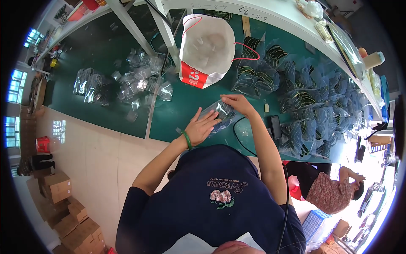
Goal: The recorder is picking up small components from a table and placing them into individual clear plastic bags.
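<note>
1. The person is standing at a long green work table (177, 110) and looking down at both hands.
2. A small clear plastic bag with dark things inside (223, 113) is lying on the table, just in front of the person's body.
3. The left hand (202, 127) is lying flat on the near end of the small bag. Its fingers are spread out and pressing down. A green bracelet (186, 139) is sitting on that wrist.
4. The right hand (237, 103) is curling over the far end of the small bag. Its fingers are bent down onto the plastic, but I cannot tell if they are pinching it or only pushing on it.
5. The small bag is lying slanted, with its long side running from the left hand up to the right hand. So the bag is sitting between the two hands, and both are touching it.
6. A white paper shopping bag with a red bottom and red string handles (206, 48) is standing open, farther away, behind the hands.
7. A big pile of clear bags holding black and yellow things (313, 110) is lying to the right.
8. More empty-looking clear bags (135, 82) are lying to the left, well apart from the hands.
9. A small black flat box (275, 126) is lying near the right arm.
</note>
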The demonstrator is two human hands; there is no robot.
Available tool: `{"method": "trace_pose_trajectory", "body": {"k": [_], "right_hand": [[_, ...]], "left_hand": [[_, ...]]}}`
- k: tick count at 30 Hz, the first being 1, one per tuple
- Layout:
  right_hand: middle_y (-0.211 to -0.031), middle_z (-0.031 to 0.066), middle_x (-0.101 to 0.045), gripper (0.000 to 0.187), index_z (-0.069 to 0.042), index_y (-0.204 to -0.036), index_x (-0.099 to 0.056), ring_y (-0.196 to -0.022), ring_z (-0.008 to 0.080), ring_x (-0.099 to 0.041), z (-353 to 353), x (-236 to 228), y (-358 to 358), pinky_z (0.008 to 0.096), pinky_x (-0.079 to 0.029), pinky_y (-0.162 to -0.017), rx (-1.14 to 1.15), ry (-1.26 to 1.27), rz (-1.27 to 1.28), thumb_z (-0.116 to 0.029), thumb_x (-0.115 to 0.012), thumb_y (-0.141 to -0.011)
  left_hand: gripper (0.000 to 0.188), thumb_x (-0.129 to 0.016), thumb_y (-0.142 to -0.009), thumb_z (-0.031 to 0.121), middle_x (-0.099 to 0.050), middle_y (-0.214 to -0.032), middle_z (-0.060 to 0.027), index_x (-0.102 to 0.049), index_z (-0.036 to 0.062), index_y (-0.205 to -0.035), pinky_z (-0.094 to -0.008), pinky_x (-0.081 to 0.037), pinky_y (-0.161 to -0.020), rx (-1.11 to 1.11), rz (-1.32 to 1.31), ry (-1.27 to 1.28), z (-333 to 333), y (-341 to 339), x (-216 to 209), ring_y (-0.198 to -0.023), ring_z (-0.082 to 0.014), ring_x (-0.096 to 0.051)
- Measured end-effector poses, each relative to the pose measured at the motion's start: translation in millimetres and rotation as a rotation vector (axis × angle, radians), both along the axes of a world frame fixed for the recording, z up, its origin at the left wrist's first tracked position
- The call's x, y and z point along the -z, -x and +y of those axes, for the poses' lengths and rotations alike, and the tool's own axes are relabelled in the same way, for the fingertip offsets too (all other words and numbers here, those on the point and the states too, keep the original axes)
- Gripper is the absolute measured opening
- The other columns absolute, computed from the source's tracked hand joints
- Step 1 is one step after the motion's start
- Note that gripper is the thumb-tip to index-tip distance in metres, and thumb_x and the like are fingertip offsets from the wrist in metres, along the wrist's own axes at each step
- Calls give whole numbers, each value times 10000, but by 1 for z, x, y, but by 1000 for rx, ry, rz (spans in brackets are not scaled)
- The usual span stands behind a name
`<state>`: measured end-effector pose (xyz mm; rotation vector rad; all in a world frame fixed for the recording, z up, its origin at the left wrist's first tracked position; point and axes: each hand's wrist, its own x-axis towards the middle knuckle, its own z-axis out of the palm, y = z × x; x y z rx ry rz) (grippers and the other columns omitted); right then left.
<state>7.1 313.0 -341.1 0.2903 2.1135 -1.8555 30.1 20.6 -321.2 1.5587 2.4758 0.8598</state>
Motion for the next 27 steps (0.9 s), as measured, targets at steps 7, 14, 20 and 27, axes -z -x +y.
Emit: {"method": "trace_pose_trajectory", "body": {"k": [7,14,20,27], "right_hand": [[-1102,23,-802,378,-47,-1332,-793,-1002,82,-682,-3,1,-4,272,-557,-931,-5,-3,-37,-267,-801,-1024],[-977,0,-790,280,-37,-1224,-837,-862,62,-652,-13,9,-7,260,-553,-806,84,34,94,-218,-803,-1013],[-1067,12,-806,303,-40,-1264,-820,-948,70,-667,-10,11,-8,252,-552,-861,96,48,54,-233,-782,-1034],[-1607,97,-602,608,-71,-1579,-598,-1471,203,-534,4,-21,-44,382,-456,-1190,28,141,38,-342,-746,-1055]], "left_hand": [[423,-510,-1104,155,-535,-1661,-112,-604,88,-1511,-587,-161,-1355,-51,-60,-59,-1,-6,3,-1590,-270,-438],[407,-511,-1098,150,-547,-1649,-128,-621,58,-1480,-575,-164,-1355,-53,-97,-67,-2,-7,2,-1584,-283,-447],[409,-545,-1094,136,-610,-1583,-140,-615,25,-1481,-566,-227,-1340,-122,-162,-167,-1,-16,0,-1545,-301,-499],[393,-560,-1096,112,-671,-1514,-136,-623,-5,-1467,-554,-300,-1314,-236,-181,-254,1,-27,-3,-1495,-325,-559]]}}
